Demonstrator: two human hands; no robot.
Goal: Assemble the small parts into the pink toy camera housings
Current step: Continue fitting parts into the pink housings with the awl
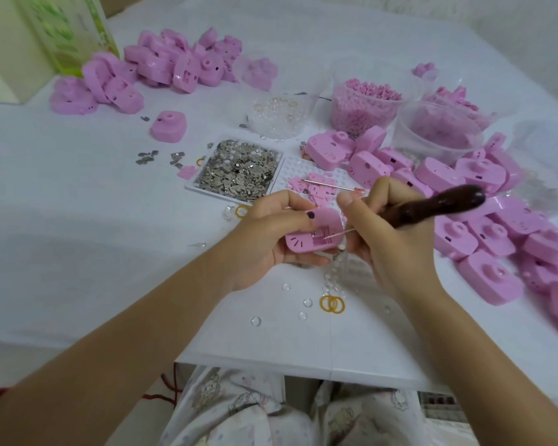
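Hands: both are up just over the white worktop (78, 194), close together in front of me.
Left hand: my left hand (268, 236) is curled round one small pink plastic toy camera housing (316, 235). My thumb is on top and my fingers are under it. The open side faces up at me.
Right hand: my right hand (390, 243) is wrapped tight round a poking tool with a dark brown wooden handle and a thin metal needle (442, 204).
Which way: the housing is just to the left of the tool. The needle lies almost flat, with its long way running from right to left. Its tip goes into the little square hole in the housing. I cannot tell if it touches a part in there.
Nearer hand: the left hand already holds the housing. The right hand reaches it only through the needle.
Next move, I think: a tiny push along the needle's line, while the left hand keeps the housing steady.
Spare parts: a flat white tray of shiny silver metal bits (239, 169) sits just past my left hand. A big pile of pink camera housings (484, 230) lies to the right.
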